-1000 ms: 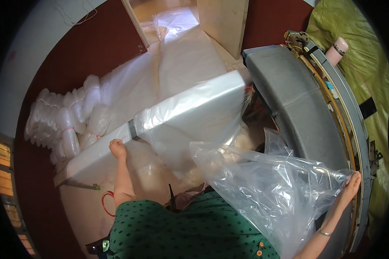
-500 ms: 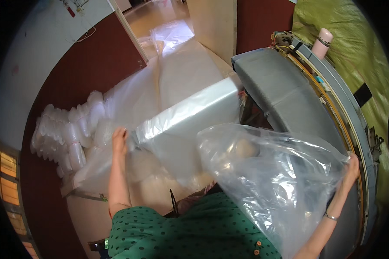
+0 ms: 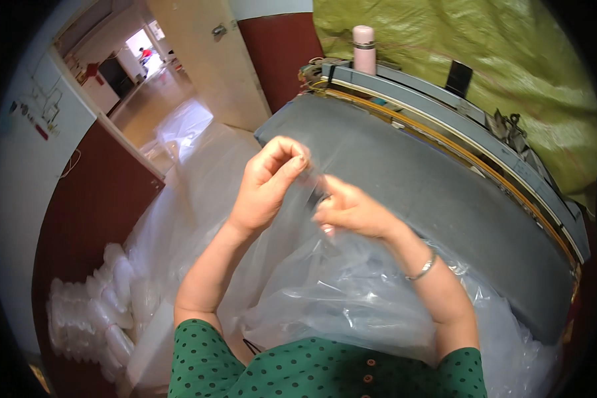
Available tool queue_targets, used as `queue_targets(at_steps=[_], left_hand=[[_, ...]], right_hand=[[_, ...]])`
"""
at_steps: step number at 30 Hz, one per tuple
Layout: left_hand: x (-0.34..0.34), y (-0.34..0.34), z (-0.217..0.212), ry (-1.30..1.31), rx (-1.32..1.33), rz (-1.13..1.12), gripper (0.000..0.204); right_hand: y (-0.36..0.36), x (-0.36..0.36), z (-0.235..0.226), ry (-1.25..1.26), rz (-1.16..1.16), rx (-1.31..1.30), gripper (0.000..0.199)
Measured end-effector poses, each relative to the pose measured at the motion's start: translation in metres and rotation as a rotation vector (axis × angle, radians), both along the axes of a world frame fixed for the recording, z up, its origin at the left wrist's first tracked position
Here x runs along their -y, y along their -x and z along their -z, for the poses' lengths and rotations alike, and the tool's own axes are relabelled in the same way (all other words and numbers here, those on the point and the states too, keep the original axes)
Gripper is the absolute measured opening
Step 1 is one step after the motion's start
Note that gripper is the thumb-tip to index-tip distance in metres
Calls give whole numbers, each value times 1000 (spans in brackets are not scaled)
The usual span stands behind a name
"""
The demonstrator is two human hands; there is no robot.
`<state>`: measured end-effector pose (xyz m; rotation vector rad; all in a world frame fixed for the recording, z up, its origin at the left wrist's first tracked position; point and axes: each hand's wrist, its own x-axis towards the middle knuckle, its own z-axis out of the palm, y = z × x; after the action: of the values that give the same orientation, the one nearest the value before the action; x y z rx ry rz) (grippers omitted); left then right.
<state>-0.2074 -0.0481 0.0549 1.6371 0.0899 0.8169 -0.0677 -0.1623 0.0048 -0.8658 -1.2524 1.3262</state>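
Both hands are raised close together in front of me, over the near left part of a grey padded surface. My left hand has its thumb and forefinger pinched on a thin edge of clear plastic. Just right of it and slightly lower, my right hand is closed on the same plastic, its fingers curled. A small dark patch shows between the hands; blur hides what it is. Below the hands, a large clear plastic sheet hangs in loose, shiny folds across my lap. Whether it is a bag or a single layer, I cannot tell.
The long grey padded surface curves rightward, backed by a metal rail. A pink flask and a dark flat object stand at the rail. Bundled clear plastic bags lie left. An open door is behind.
My hands have come together from far apart, the left moving right and up, the right moving left and up. The plastic now drapes lower before me. The view has turned right.
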Motion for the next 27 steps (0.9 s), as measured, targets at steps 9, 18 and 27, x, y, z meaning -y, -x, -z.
queue_targets(at_steps=[9,18,27], left_hand=[[-111,-4,-72,5,462,-384,7],[-135,4,-49,-708,289,-1243,26],[67,-118,13,-1422,-104,-98,60]], right_hand=[[-4,49,97,242,12,362,12],[-83,86,34,-89,932,151,10],[-98,98,14,-191,985,173,11]])
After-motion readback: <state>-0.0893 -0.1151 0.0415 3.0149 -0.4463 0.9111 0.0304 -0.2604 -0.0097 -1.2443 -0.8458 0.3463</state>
